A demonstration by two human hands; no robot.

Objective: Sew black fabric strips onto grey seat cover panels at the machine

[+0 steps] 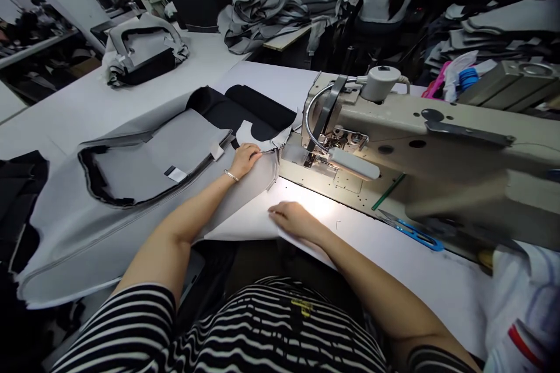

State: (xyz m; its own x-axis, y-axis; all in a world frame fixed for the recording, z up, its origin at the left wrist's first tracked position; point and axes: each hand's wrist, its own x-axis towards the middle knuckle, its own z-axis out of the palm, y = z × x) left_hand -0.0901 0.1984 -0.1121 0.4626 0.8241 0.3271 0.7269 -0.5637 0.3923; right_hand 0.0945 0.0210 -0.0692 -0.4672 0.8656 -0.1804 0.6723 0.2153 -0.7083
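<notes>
Under the left hand (245, 159), smooth grey fabric (247, 189) with curved edge.

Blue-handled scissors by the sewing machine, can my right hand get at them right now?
Probably yes: your right hand appears to hold nothing, and mainly flat white tabletop shows between it and the blue-handled scissors.

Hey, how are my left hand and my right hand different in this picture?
Your left hand is on the grey fabric piece, near its edge beside the sewing machine; your right hand is apart from that piece, at the white tabletop. Your left hand has a silvery bracelet at its wrist; your right hand shows none. Both are bare, without gloves.
</notes>
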